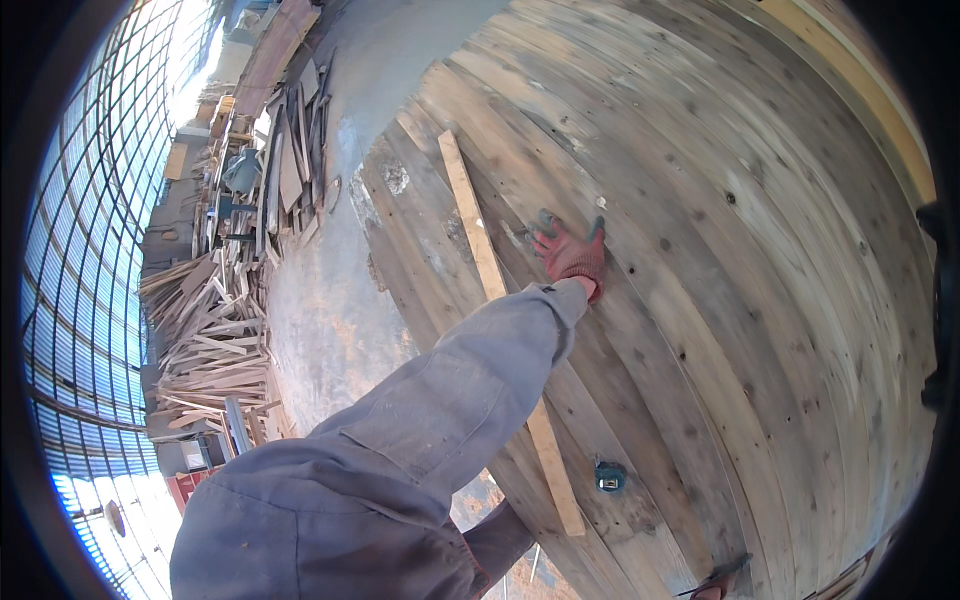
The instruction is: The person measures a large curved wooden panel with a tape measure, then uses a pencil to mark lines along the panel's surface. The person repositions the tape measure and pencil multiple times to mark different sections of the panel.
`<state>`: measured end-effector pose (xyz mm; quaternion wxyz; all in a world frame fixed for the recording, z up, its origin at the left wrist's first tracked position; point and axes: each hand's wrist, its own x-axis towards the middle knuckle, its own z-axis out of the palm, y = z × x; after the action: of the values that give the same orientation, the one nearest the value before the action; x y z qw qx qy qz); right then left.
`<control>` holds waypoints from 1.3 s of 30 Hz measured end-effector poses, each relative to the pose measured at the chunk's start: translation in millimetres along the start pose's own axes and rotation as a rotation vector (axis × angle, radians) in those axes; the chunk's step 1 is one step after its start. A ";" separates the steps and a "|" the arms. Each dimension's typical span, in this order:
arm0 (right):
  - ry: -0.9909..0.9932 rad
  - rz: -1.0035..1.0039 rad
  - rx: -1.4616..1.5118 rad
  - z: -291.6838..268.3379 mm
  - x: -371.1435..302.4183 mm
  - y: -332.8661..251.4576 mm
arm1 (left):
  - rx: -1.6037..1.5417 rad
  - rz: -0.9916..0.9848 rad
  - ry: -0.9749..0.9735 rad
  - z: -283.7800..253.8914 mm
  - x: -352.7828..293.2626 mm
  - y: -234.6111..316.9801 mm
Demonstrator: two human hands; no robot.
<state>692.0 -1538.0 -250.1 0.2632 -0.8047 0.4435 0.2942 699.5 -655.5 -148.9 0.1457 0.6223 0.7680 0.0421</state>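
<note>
My left hand [571, 252], in a red work glove with dark fingertips, lies palm down with its fingers spread on a panel of weathered wooden boards [690, 290]. It grips nothing. Left of the hand, a long pale wooden batten [470, 215] runs at an angle across the boards, partly covered by my grey sleeve. A teal tape measure [610, 476] rests on the boards, to the right of the batten's near end. At the lower edge only a small part of my right hand [712, 590] shows, with something dark beside it; its fingers cannot be made out.
Heaps of scrap wood strips [215, 340] and leaning planks [295, 150] line the left side, beyond a strip of dusty concrete floor [335, 300]. A wire mesh [90, 250] stands at the far left. Pale timber [850, 60] borders the panel at the upper right.
</note>
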 end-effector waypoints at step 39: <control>-0.413 -0.663 0.335 225.0 -404.1 -310.4 | 0.034 0.165 0.229 47.1 12.3 -25.6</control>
<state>732.4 -1012.8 -68.8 0.5542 -0.7739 0.1402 0.2726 686.1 -654.8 -202.2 0.0428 0.6768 0.7264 0.1118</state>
